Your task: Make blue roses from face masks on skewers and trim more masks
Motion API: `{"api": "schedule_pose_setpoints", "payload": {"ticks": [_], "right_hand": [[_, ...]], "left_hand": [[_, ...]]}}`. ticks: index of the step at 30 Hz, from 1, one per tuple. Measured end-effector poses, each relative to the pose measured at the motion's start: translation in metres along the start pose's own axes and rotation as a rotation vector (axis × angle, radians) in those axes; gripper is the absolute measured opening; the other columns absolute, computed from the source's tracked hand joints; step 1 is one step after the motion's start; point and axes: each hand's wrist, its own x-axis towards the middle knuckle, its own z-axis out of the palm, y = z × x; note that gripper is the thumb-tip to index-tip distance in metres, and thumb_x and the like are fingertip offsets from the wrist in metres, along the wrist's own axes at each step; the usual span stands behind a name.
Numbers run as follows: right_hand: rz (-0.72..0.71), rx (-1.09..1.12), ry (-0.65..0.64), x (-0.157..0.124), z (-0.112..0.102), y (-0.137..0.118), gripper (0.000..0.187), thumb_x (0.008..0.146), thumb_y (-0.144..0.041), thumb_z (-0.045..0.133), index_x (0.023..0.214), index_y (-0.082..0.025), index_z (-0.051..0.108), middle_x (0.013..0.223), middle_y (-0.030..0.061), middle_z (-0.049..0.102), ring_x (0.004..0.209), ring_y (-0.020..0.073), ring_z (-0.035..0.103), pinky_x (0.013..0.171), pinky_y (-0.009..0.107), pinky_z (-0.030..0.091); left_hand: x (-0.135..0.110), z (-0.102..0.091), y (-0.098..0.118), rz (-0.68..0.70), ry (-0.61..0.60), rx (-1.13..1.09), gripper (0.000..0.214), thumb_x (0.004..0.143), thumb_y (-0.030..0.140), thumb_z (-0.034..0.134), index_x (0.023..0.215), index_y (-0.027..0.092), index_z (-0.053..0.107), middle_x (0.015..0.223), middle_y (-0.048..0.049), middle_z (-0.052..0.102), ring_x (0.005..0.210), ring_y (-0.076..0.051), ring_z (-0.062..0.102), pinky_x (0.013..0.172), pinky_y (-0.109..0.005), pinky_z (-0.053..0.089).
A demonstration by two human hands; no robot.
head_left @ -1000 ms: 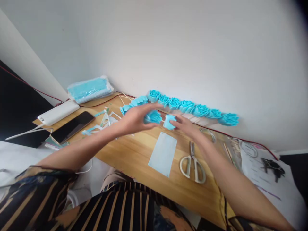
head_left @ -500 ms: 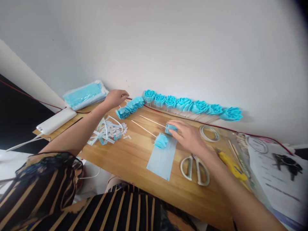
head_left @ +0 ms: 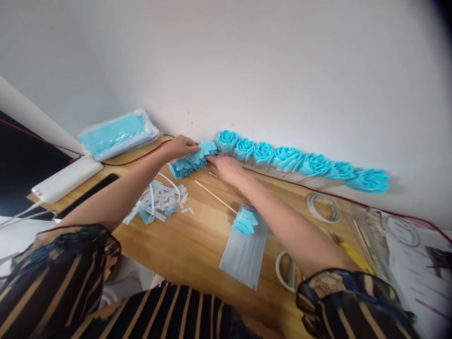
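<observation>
My left hand (head_left: pixel 184 146) has its fingers curled at the back edge of a bunch of blue folded flowers (head_left: pixel 189 165), the fingertips touching the petals. My right hand (head_left: pixel 225 168) reaches in from the right; its bent fingertips meet the bunch's right end, and what lies between them is hidden. A smaller blue flower (head_left: pixel 246 221) on a thin stick (head_left: pixel 215 196) rests on a flat light blue face mask (head_left: pixel 243 254). Another stick's tip shows under my right hand, the rest covered by my forearm.
A row of blue flowers (head_left: pixel 289 158) lies along the wall. Scraps (head_left: pixel 162 200), a wrapped mask pack (head_left: pixel 116 134) and a white power bank (head_left: pixel 68 179) are left. Right are a tape roll (head_left: pixel 323 208), a yellow glue gun (head_left: pixel 356 254) and partly covered scissors (head_left: pixel 285 270).
My right hand has left the small flower near the mask and moved left to the bunch. My left hand has closed in on the bunch. The view has shifted slightly.
</observation>
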Motion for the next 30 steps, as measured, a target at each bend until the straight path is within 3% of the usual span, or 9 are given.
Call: {"api": "schedule_pose_setpoints", "payload": {"ticks": [4,9,21,25,27,30], "right_hand": [[0.042,-0.005,-0.003,0.009,0.003,-0.003,0.049,0.100,-0.032,0.044,0.148,-0.021,0.044,0.119,0.0156,0.074,0.106,0.0329,0.071,0.081,0.039,0.054],[0.039,-0.008,0.020,0.006,0.003,-0.005,0.059,0.101,-0.034,0.044,0.156,-0.022,0.031,0.122,0.0159,0.074,0.108,0.0335,0.071,0.083,0.040,0.054],[0.059,0.011,0.028,0.006,0.007,-0.006,0.048,0.098,-0.034,0.049,0.144,-0.020,0.048,0.117,0.0170,0.075,0.105,0.0342,0.071,0.079,0.040,0.054],[0.073,0.053,0.181,0.007,0.003,-0.008,0.038,0.102,-0.029,0.040,0.135,-0.024,0.057,0.120,0.0124,0.074,0.107,0.0305,0.070,0.082,0.038,0.052],[0.109,0.075,0.251,0.010,0.001,-0.008,0.040,0.102,-0.027,0.039,0.139,-0.023,0.053,0.118,0.0118,0.075,0.106,0.0295,0.070,0.082,0.037,0.051],[0.151,0.045,0.208,0.019,0.001,-0.008,0.049,0.101,-0.029,0.044,0.149,-0.020,0.043,0.112,0.0140,0.076,0.100,0.0300,0.071,0.080,0.037,0.050]], "left_hand": [[-0.007,-0.005,-0.005,-0.032,-0.014,-0.092,0.032,0.067,0.047,0.071,0.071,0.015,0.070,0.062,0.0012,0.060,0.061,-0.013,0.048,0.059,-0.025,0.034],[-0.017,-0.012,-0.011,-0.043,-0.064,-0.209,0.031,0.069,0.048,0.070,0.070,0.017,0.067,0.058,0.0014,0.056,0.058,-0.012,0.047,0.059,-0.025,0.036],[-0.016,-0.012,-0.021,0.010,-0.110,-0.227,0.029,0.076,0.048,0.064,0.070,0.019,0.065,0.066,-0.0011,0.060,0.064,-0.014,0.053,0.064,-0.027,0.042],[-0.013,-0.012,-0.022,-0.005,-0.123,-0.247,0.030,0.074,0.048,0.065,0.071,0.019,0.066,0.065,-0.0014,0.061,0.064,-0.015,0.054,0.064,-0.027,0.043],[-0.013,-0.012,-0.023,-0.010,-0.128,-0.273,0.030,0.073,0.048,0.065,0.069,0.018,0.066,0.064,-0.0016,0.061,0.065,-0.015,0.054,0.064,-0.027,0.043],[-0.014,-0.011,-0.023,-0.011,-0.117,-0.299,0.029,0.072,0.046,0.066,0.068,0.018,0.064,0.064,-0.0017,0.060,0.065,-0.015,0.054,0.066,-0.028,0.044]]}}
